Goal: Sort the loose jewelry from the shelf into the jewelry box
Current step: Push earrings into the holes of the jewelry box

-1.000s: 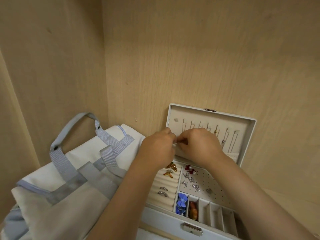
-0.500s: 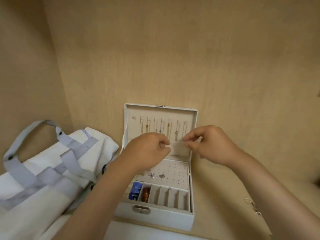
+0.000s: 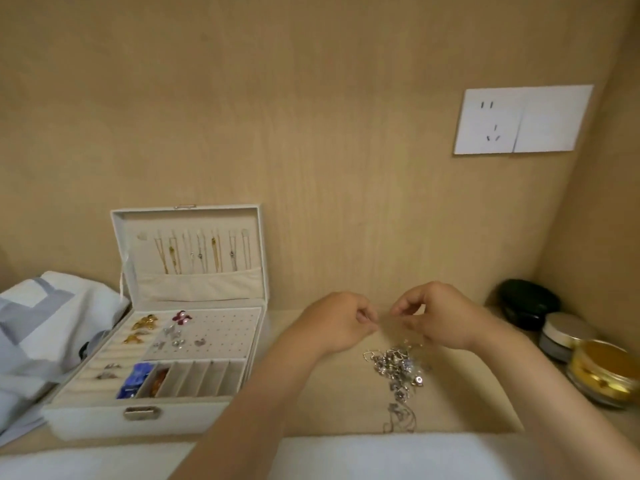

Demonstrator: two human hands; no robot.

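Note:
The white jewelry box (image 3: 86, 415) stands open at the left of the shelf. Necklaces hang in its raised lid (image 3: 194, 285); rings, earrings and a blue piece lie in the tray. A tangled pile of silver jewelry (image 3: 398, 367) lies on the wood to the right of the box. My left hand (image 3: 336, 323) and my right hand (image 3: 443, 317) hover just behind this pile, fingertips facing each other. Each hand pinches an end of a thin silver chain (image 3: 412, 342), which is faint and blurred and trails down to the pile.
A white and grey bag (image 3: 52, 323) lies against the box's left side. In the right corner stand a black case (image 3: 528, 303), a grey jar (image 3: 564, 336) and a gold jar (image 3: 602, 374). A wall socket (image 3: 519, 119) sits on the back panel. A white surface (image 3: 381, 455) borders the shelf's front edge.
Both hands left the box's lid and moved right to the silver pile on the shelf. The view swung right, so the box now sits at the left.

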